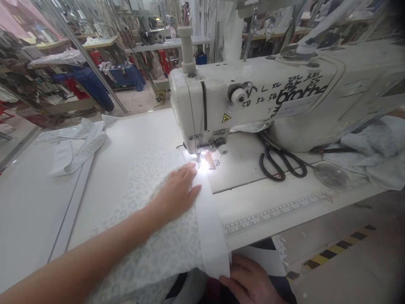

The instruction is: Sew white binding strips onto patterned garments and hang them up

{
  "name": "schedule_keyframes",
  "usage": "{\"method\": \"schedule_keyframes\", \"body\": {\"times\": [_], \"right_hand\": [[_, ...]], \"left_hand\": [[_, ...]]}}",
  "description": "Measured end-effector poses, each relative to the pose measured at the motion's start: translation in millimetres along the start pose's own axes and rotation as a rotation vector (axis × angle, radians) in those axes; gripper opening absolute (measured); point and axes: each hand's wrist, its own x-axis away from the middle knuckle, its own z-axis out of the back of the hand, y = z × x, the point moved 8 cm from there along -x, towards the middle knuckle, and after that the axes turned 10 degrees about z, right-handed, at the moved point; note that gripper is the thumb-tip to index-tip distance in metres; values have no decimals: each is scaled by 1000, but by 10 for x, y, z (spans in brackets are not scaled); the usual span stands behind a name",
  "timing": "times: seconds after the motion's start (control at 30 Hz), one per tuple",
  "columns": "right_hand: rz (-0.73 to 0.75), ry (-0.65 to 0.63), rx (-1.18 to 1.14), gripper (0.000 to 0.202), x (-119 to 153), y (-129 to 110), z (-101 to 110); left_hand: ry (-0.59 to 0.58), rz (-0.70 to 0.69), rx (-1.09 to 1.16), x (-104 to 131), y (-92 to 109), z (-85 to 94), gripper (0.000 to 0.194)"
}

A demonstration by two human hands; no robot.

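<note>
Under the lit needle of a white sewing machine (190, 114) runs a plain white fabric strip (210, 219), lying along the edge of a pale leopard-print fabric (152, 245). My left hand (179, 190) rests flat on the print beside the strip, fingertips close to the presser foot and thumb apart. Below the table's front edge, my right hand (249, 278) pinches the near end of the white strip between thumb and fingers. The needle tip is lost in the lamp's glare.
Black-handled scissors (281, 162) lie right of the needle, near bundled fabric (373, 147). A measuring scale (278, 211) runs along the table's front edge. Fabric pieces (79, 147) lie at the left. Other sewing stations (158, 38) stand behind.
</note>
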Motion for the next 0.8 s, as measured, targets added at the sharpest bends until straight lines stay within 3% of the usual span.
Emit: {"method": "schedule_keyframes", "body": {"times": [0.17,0.23,0.47,0.8], "right_hand": [[-28,118,-170,26,-84,-77,57],[-49,139,-213,23,-82,-98,71],[-95,166,-245,21,-45,-140,142],[-95,173,-194,23,-40,-172,195]], "left_hand": [[0,-46,-24,-219,-85,76,34],[13,-37,-25,-134,-22,100,32],[-39,43,111,507,216,10,33],[-1,-11,79,443,151,-16,30]]}}
